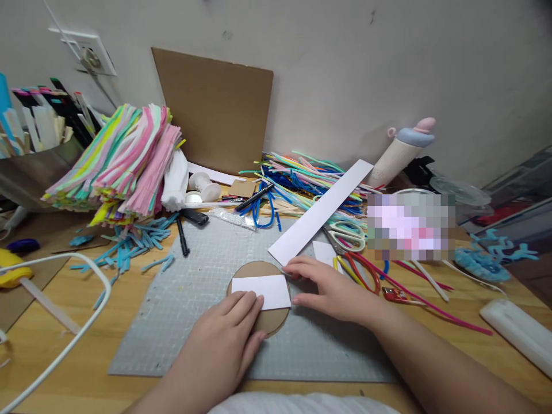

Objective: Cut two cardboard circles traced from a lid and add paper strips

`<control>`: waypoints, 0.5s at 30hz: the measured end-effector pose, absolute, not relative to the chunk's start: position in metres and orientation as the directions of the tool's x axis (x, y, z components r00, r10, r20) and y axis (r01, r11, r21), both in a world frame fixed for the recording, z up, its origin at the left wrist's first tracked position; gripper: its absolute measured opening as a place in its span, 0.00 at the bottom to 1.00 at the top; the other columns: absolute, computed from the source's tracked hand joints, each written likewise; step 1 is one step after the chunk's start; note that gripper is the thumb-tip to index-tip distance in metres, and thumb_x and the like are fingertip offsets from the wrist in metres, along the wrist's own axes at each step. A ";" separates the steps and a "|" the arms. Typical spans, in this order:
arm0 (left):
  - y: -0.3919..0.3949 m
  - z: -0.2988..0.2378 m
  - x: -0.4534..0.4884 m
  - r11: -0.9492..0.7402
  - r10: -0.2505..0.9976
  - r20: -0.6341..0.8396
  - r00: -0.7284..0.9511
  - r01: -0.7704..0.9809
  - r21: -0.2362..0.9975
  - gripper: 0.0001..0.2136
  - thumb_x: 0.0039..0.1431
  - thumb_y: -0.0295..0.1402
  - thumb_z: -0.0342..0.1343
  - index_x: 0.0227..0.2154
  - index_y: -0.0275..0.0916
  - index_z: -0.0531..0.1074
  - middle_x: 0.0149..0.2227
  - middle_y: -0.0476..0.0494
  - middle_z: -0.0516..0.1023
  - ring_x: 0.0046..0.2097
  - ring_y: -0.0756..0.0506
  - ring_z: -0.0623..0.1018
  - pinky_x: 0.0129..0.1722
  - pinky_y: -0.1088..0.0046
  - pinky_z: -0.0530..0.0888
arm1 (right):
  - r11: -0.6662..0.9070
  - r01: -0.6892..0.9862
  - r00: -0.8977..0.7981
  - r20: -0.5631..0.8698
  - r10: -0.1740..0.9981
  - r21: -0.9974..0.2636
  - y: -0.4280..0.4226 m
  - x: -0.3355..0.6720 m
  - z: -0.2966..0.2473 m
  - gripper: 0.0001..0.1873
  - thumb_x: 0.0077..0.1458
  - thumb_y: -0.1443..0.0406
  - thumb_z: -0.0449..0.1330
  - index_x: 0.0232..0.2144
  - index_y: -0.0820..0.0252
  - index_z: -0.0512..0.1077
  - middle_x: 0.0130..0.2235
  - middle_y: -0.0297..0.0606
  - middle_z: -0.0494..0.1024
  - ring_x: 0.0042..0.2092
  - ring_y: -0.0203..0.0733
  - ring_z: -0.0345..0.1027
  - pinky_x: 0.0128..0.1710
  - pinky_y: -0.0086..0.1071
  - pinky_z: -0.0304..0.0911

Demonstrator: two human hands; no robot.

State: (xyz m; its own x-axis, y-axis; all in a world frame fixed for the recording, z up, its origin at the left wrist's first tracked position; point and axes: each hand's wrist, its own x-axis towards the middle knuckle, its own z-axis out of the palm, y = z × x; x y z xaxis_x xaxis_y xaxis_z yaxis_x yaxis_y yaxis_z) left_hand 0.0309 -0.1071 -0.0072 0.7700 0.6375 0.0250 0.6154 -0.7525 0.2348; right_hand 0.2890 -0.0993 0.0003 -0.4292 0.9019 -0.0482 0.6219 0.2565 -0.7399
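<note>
A round cardboard disc (269, 325) lies on the grey cutting mat (190, 282), with a small white rectangle of paper or card (269, 290) across it. My left hand (228, 330) rests flat over the left side of the disc, its fingertips on the lower left edge of the white piece. At the right end of that piece is my right hand (323, 287), thumb and fingers apart, near the edge and holding nothing. Just beyond my right hand a long white strip (321, 213) slants up to the right.
Scissors (347, 236) and another white piece (323, 253) lie right of the strip. Pipe cleaner bundles (129, 155) stand at the left, loose ones (302, 172) behind. A cardboard sheet (215, 109) leans on the wall. A white cable (99, 276) loops at left; a yellow-handled tool (12, 270) lies there.
</note>
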 end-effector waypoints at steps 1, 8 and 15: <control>-0.107 -0.007 0.031 -0.755 0.636 0.032 0.771 0.613 0.232 0.19 0.63 0.33 0.49 0.55 0.33 0.66 0.52 0.37 0.74 0.54 0.38 0.72 0.48 0.56 0.75 | 0.258 0.611 -0.410 -0.019 0.912 -0.748 -0.100 0.284 -0.004 0.25 0.52 0.67 0.66 0.52 0.59 0.68 0.52 0.42 0.69 0.52 0.43 0.64 0.53 0.35 0.61; -0.105 -0.009 0.032 -0.764 0.630 0.065 0.774 0.603 0.231 0.20 0.61 0.34 0.52 0.55 0.33 0.66 0.51 0.37 0.75 0.52 0.37 0.73 0.47 0.55 0.76 | 0.242 0.561 -0.344 0.043 0.938 -0.792 -0.101 0.274 -0.019 0.30 0.43 0.67 0.71 0.50 0.60 0.67 0.50 0.42 0.70 0.49 0.44 0.65 0.48 0.37 0.63; -0.106 -0.009 0.030 -0.779 0.616 0.090 0.783 0.589 0.214 0.20 0.60 0.36 0.54 0.54 0.33 0.66 0.50 0.37 0.76 0.51 0.38 0.74 0.46 0.57 0.77 | 0.245 0.537 -0.333 0.063 0.941 -0.808 -0.100 0.276 -0.024 0.25 0.43 0.64 0.72 0.45 0.59 0.72 0.50 0.43 0.71 0.52 0.46 0.65 0.53 0.40 0.60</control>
State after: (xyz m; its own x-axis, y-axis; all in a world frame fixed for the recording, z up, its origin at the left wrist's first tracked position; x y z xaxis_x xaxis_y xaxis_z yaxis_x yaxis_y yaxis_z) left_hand 0.0296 -0.1062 -0.0089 0.7826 0.6160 0.0896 0.5889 -0.7793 0.2140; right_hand 0.2762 -0.0995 -0.0241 -0.3332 0.9407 0.0634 0.5367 0.2446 -0.8075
